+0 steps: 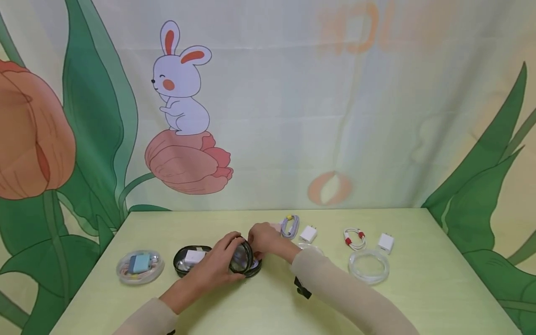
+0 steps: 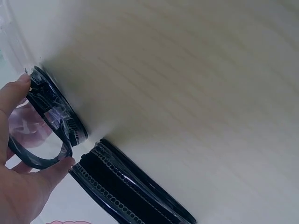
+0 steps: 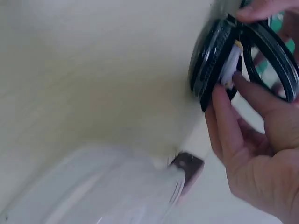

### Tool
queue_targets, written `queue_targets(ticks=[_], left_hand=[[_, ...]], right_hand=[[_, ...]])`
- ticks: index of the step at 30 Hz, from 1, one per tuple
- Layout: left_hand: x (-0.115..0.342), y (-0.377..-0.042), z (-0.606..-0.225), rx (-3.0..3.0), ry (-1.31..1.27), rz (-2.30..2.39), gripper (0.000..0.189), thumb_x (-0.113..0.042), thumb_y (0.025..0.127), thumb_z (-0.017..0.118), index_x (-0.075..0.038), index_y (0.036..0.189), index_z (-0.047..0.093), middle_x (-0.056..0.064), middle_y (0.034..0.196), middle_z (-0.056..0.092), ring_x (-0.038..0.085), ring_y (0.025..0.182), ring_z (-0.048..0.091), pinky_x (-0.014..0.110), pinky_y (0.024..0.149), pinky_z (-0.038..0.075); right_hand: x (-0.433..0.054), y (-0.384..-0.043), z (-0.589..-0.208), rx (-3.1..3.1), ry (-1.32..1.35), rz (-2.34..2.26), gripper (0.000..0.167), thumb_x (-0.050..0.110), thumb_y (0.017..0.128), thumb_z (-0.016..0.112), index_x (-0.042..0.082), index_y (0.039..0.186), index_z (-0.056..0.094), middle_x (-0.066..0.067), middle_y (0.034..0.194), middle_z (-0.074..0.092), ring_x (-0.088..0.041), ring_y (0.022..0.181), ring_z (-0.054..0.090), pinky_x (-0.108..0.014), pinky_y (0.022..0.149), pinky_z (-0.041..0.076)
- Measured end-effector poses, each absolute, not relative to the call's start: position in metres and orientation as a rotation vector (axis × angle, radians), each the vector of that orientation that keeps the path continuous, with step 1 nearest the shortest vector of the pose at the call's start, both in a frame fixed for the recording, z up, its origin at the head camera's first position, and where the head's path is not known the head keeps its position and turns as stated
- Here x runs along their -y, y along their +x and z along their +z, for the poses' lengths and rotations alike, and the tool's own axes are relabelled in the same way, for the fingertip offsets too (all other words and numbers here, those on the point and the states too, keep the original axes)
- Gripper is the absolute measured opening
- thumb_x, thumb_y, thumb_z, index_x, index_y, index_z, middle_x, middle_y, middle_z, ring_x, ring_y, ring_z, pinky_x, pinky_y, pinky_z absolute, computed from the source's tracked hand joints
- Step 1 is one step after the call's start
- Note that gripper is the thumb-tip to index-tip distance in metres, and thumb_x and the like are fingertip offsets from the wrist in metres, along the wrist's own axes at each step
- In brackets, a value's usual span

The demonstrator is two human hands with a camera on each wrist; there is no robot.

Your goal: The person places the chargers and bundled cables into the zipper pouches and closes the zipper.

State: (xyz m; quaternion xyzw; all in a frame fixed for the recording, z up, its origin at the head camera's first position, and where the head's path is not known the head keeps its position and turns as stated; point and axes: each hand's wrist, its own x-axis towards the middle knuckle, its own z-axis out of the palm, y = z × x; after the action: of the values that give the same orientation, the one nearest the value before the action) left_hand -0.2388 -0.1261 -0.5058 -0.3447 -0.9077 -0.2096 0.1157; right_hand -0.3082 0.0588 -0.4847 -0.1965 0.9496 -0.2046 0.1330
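Note:
A small round clear zip pouch with black trim (image 1: 240, 257) stands unzipped between my hands, its lid raised. My left hand (image 1: 211, 263) holds the lid by its rim, thumb and fingers at opposite edges in the left wrist view. My right hand (image 1: 265, 238) grips the pouch's base at its edge. In the right wrist view its thumb reaches inside against a pale coiled cable (image 3: 231, 63), while the other fingers lie along the outer wall. A second black-trimmed pouch (image 2: 126, 179) lies just left, with a white charger (image 1: 194, 257) showing in it.
A clear pouch with a blue charger (image 1: 140, 263) lies far left. Behind and right are a lilac cable (image 1: 290, 226), a white charger (image 1: 308, 233), a red-tied white cable (image 1: 354, 239), another charger (image 1: 385, 243) and a clear round pouch (image 1: 351, 269). A curtain hangs behind.

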Motion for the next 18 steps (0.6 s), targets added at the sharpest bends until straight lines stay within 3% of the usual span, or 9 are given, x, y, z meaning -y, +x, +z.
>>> queue_targets(ticks=[2, 7, 11, 15, 18], left_hand=[[0.125, -0.238, -0.506, 2.669, -1.000, -0.606, 0.086, -0.026, 0.067, 0.097, -0.001, 0.135, 0.052, 0.019, 0.142, 0.046, 0.035, 0.127, 0.052, 0.049, 0.103, 0.050], [0.124, -0.238, -0.506, 2.689, -0.978, -0.604, 0.086, -0.027, 0.068, 0.097, -0.002, 0.137, 0.051, 0.017, 0.143, 0.045, 0.034, 0.129, 0.051, 0.048, 0.103, 0.049], [0.125, -0.239, -0.504, 2.688, -0.973, -0.615, 0.085, -0.028, 0.069, 0.096, -0.003, 0.137, 0.051, 0.016, 0.143, 0.045, 0.033, 0.128, 0.051, 0.048, 0.103, 0.049], [0.125, -0.239, -0.503, 2.696, -0.982, -0.603, 0.087, -0.030, 0.070, 0.096, -0.002, 0.138, 0.050, 0.018, 0.144, 0.045, 0.034, 0.129, 0.051, 0.049, 0.104, 0.049], [0.123, -0.240, -0.503, 2.712, -0.989, -0.607, 0.089, -0.029, 0.070, 0.095, -0.001, 0.140, 0.049, 0.018, 0.145, 0.044, 0.034, 0.129, 0.051, 0.048, 0.104, 0.049]], right_hand=[[-0.066, -0.311, -0.484, -2.655, -0.626, -0.691, 0.005, 0.011, 0.086, 0.079, 0.010, 0.090, 0.075, 0.002, 0.068, 0.072, -0.013, 0.059, 0.071, -0.020, 0.054, 0.053], [-0.084, -0.314, -0.477, -2.445, -0.854, -0.657, 0.037, 0.014, 0.082, 0.085, 0.013, 0.115, 0.068, 0.005, 0.094, 0.074, -0.005, 0.079, 0.069, -0.020, 0.072, 0.054], [-0.089, -0.312, -0.475, -2.409, -1.000, -0.562, 0.048, 0.016, 0.081, 0.087, 0.014, 0.121, 0.060, 0.005, 0.101, 0.071, -0.002, 0.083, 0.066, -0.019, 0.075, 0.052], [-0.088, -0.306, -0.479, -2.457, -1.050, -0.488, 0.048, 0.018, 0.084, 0.085, 0.014, 0.122, 0.055, 0.006, 0.099, 0.069, -0.005, 0.073, 0.067, -0.020, 0.066, 0.053], [-0.087, -0.303, -0.483, -2.545, -1.093, -0.375, 0.046, 0.020, 0.088, 0.082, 0.015, 0.125, 0.055, 0.005, 0.100, 0.070, -0.007, 0.076, 0.066, -0.021, 0.066, 0.053]])
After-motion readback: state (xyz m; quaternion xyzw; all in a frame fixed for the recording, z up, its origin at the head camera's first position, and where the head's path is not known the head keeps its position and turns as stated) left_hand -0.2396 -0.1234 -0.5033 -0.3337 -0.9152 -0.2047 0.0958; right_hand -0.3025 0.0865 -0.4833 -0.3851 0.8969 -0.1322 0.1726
